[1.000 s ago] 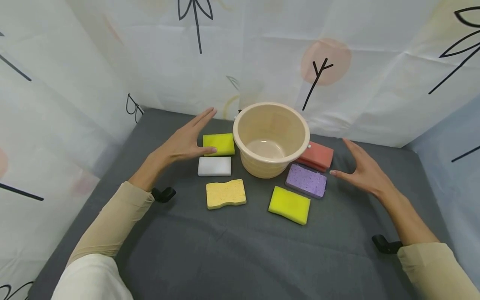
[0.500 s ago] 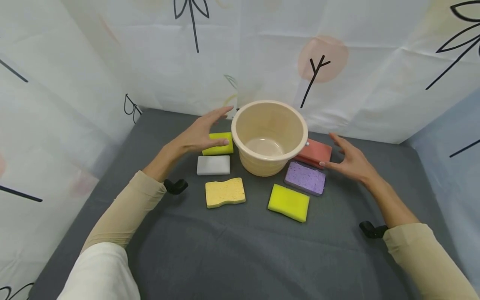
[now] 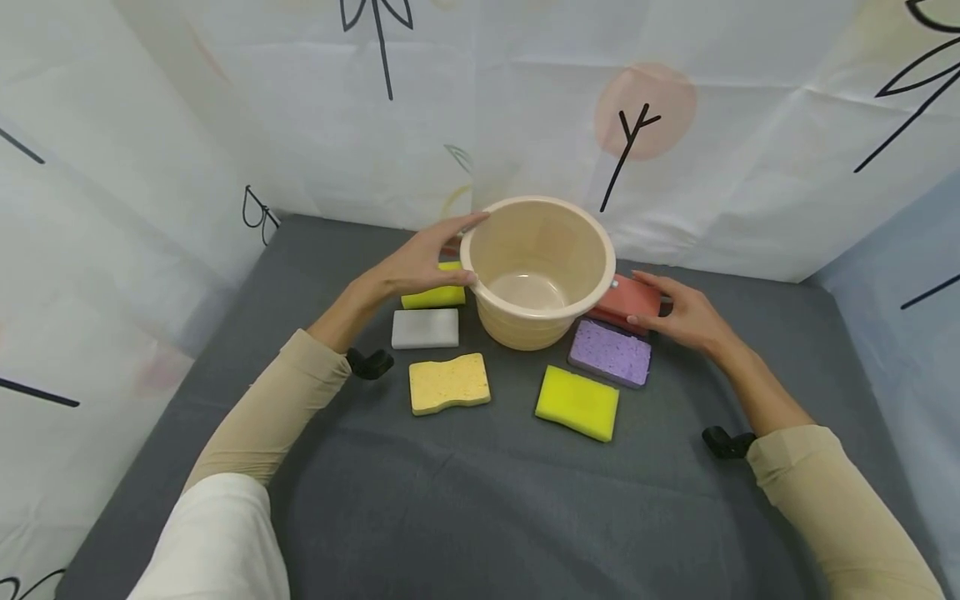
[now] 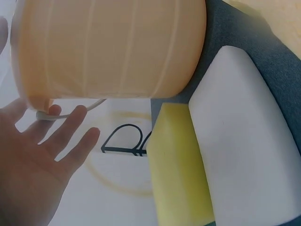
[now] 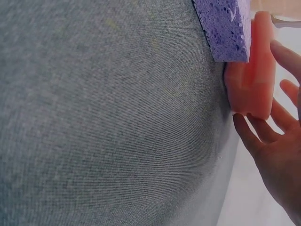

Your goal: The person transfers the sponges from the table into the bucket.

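Note:
My left hand [image 3: 420, 265] is at the left side of a beige bucket [image 3: 498, 317], with its thumb and fingertips at the rim. In the left wrist view its fingers are spread near the bucket's thin handle [image 4: 96, 105]. Far right of the bucket, my right hand [image 3: 692, 318] is at the outer end of a red sponge [image 3: 632, 298], thumb on the near side and fingers on the far side. The right wrist view has its fingertips close to the sponge's end; a firm grip cannot be made out. A purple sponge [image 3: 609, 354] lies just in front.
Behind my left hand lies a yellow-green sponge [image 3: 431, 297], with a white sponge [image 3: 425, 328] before it. A pale yellow sponge [image 3: 450, 385] and a bright yellow sponge [image 3: 577, 404] lie nearer on the dark grey cloth [image 3: 450, 508]. A patterned curtain [image 3: 525, 108] hangs behind.
The left hand has moved right to the bucket's rim. My right hand has moved left to the red sponge. Bucket and sponges have stayed in place.

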Demonstrator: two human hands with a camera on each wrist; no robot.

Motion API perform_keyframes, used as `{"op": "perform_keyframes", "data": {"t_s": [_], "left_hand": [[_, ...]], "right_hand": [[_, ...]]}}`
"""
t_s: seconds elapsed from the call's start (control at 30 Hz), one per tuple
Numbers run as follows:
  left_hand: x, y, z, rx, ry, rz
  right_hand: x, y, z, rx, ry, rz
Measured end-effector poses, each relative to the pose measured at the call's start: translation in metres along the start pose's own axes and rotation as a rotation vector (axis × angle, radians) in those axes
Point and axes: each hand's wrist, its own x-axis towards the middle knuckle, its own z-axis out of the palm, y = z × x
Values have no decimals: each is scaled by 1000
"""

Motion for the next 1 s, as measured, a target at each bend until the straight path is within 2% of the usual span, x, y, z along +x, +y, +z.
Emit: {"op": "perform_keyframes", "data": {"t_s": [0.23,0.43,0.73,1.0], "left_hand": [[4,-2,3,-47,15,6],[3,2,5,-87,31,-16],[5,4,9,-158,3,-42],[6,2,10,-175,-23,-45]], "right_hand": [[4,3,0,-38,3,-22],[6,3,-2,-68,8,-20],[5,-10,-16,-74,22,14],[1,-19,-32,-91,53,-24]]}}
